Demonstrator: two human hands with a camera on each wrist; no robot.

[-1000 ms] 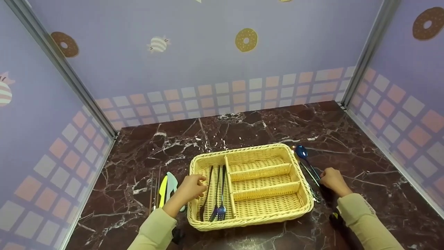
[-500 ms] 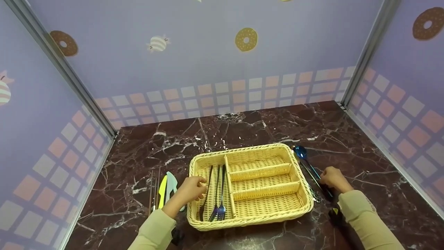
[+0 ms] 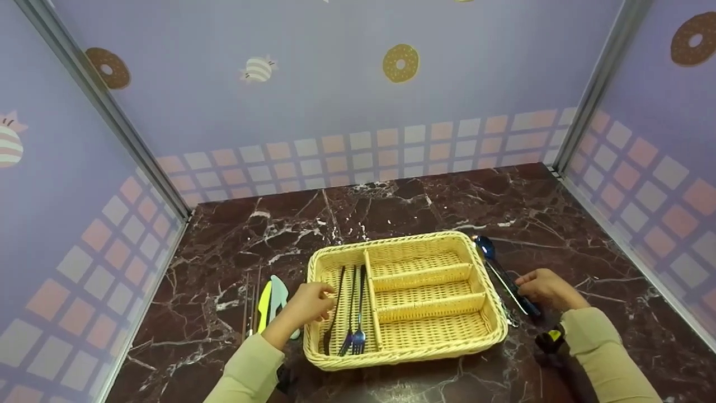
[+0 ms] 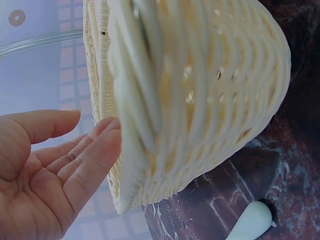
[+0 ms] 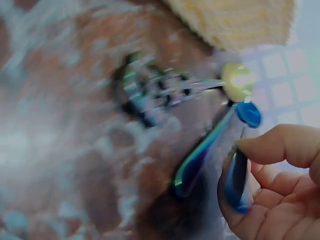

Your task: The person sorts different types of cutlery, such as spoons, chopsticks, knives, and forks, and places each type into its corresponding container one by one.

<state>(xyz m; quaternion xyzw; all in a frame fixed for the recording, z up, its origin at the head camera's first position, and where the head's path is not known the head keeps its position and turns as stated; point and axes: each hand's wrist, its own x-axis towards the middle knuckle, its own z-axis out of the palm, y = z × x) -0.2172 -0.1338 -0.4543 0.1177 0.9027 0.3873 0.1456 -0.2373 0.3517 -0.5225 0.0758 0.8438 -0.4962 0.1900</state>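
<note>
"Blue, shiny metal spoon (image 5: 237,184): where is it, and what is the step?"

"It lies just outside the right rim of the yellow, rectangular woven basket (image 3: 403,357), its handle pinched between the thumb and fingers of your right hand (image 3: 540,286). You look to be at the pick-up. The handle end seems raised; I cannot tell whether the bowl touches the dark, white-veined marble worktop (image 3: 386,210)."

"And the left hand (image 3: 310,305)?"

"Your left hand holds nothing: fingers loosely extended, thumb standing apart, fingertips at the basket's left rim."

"What does the next move call for?"

"Judging by the grip, a straight lift, free of the neighbours: a slim, iridescent metal handle (image 5: 192,167) lies just beside it, and a gold-coloured, round spoon bowl (image 5: 237,82) sits near its blue one. You could hook them with a sideways drag."

"Edges?"

"The braided right rim is nearest, so you would want height before crossing it. Inside, bare weave shows in three compartments split by low woven dividers (image 3: 429,307). Three slim, dark metal cutlery pieces (image 3: 358,337) lie in the long left compartment. Beyond the far rim, the worktop gives you open room."
</note>
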